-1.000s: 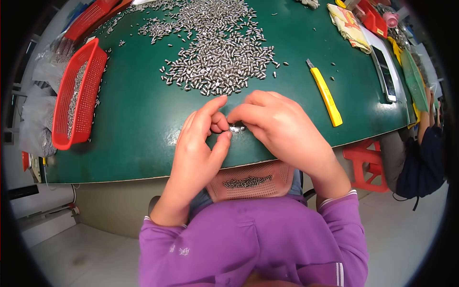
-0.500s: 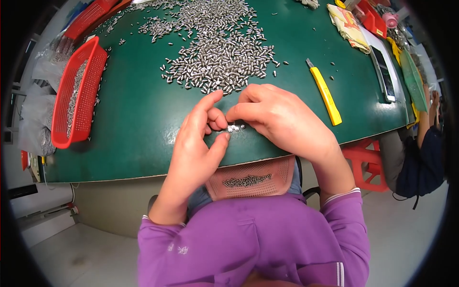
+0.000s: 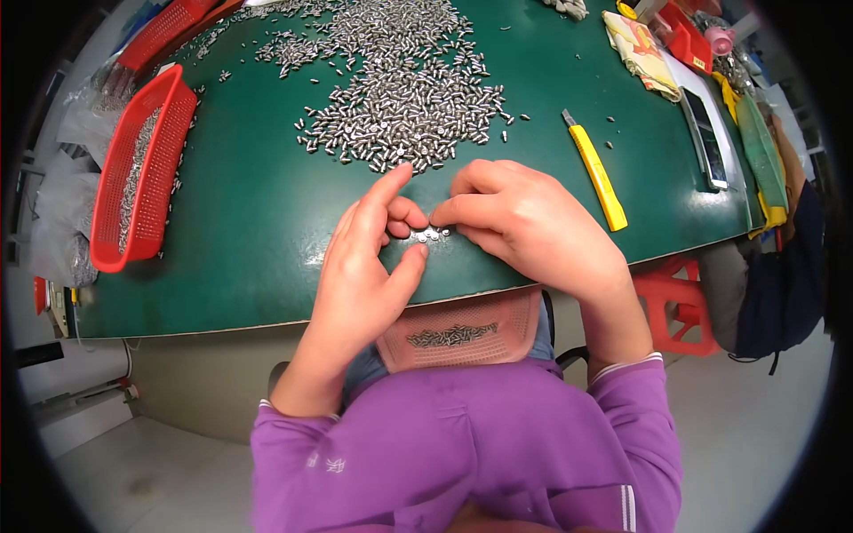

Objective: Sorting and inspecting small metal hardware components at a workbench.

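Flanking a small cluster of metal pieces point(image 3: 434, 234) from either side

The person's left hand point(image 3: 360, 266) is loosely open, its thumb well apart from the outstretched forefinger and the other fingers partly curled; nothing shows in its grasp. The thumb tip is just beside the cluster. The right hand point(image 3: 526, 218) is more closed, its fingertips drawn together at the cluster's other side. Whether a piece is pinched there cannot be told, since the fingers cover the spot.

The cluster lies on the green counter point(image 3: 249, 231), on the person's side of a large heap of metal parts point(image 3: 400, 111) and near it. Left of the heap stands a red basket point(image 3: 158, 209) with more parts inside. Right of the heap lies a yellow cutter point(image 3: 593, 173), blade out and pointing away from the person; farther right of the heap are a phone point(image 3: 706, 138) and a patterned cloth point(image 3: 641, 53). On the person's side of the heap, below the counter's edge, a pink basket point(image 3: 526, 333) holds a small batch of parts.

The pieces look easy to fumble: a slipping fingertip could flick one into the heap, where it would be hard to pick out again. A careless wrist could drag one over the near edge, into the pink basket or past it. A wide sweep of the right hand might also meet the cutter's bare blade.
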Demonstrator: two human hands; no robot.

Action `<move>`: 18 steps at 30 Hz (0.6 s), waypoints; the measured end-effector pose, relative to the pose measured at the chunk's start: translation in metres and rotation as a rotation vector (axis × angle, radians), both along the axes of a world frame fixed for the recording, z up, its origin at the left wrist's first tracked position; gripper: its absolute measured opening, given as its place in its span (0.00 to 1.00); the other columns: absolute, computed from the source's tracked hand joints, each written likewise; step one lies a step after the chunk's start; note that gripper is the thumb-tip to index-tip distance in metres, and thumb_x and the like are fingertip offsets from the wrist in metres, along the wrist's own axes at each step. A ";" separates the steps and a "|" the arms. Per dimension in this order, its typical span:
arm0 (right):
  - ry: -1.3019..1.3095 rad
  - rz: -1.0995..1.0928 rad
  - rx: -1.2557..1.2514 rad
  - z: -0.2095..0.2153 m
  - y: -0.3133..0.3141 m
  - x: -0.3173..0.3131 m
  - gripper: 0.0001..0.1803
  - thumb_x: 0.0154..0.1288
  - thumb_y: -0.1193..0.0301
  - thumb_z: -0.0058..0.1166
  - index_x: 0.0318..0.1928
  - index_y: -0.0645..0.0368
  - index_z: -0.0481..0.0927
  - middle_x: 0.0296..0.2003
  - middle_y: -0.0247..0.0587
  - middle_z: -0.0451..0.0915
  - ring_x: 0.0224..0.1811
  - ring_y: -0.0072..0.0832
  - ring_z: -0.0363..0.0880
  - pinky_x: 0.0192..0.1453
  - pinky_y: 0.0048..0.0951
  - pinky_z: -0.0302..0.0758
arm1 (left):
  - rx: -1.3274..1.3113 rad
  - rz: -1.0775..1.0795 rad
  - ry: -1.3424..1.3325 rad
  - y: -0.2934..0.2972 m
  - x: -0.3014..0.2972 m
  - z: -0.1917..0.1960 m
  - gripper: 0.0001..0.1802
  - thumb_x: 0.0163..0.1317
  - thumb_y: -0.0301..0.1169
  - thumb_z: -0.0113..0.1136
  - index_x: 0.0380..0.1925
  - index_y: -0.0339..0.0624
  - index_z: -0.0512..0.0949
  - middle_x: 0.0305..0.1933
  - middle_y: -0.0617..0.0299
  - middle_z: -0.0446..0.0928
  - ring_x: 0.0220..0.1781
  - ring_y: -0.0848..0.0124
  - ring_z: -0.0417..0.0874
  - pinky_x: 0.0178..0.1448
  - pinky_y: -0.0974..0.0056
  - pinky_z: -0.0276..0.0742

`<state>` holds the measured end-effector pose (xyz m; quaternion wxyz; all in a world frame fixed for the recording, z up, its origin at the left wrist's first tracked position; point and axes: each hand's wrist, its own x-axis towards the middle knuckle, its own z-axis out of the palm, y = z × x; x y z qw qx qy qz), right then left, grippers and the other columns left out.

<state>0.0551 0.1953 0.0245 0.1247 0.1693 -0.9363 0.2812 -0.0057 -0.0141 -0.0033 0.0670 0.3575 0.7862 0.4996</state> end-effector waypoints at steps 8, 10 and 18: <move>-0.010 -0.012 -0.039 0.000 -0.002 0.000 0.11 0.56 0.75 0.66 0.42 0.54 0.86 0.37 0.37 0.78 0.42 0.39 0.80 0.46 0.39 0.78 | 0.031 0.019 0.033 0.003 0.000 -0.006 0.41 0.53 0.14 0.65 0.71 0.41 0.70 0.42 0.68 0.79 0.43 0.77 0.76 0.51 0.70 0.71; -0.043 -0.020 -0.057 0.001 -0.002 0.000 0.11 0.57 0.74 0.66 0.42 0.53 0.85 0.38 0.37 0.78 0.43 0.39 0.80 0.47 0.39 0.78 | 0.027 0.036 0.048 0.004 0.001 -0.006 0.41 0.53 0.14 0.66 0.70 0.41 0.70 0.40 0.68 0.78 0.43 0.78 0.76 0.50 0.69 0.72; -0.077 -0.053 -0.075 0.000 -0.006 0.001 0.08 0.59 0.74 0.64 0.39 0.55 0.83 0.37 0.39 0.78 0.43 0.41 0.80 0.47 0.41 0.77 | 0.024 0.030 0.062 0.004 0.001 -0.006 0.41 0.53 0.14 0.66 0.70 0.42 0.71 0.40 0.68 0.78 0.43 0.77 0.76 0.50 0.69 0.72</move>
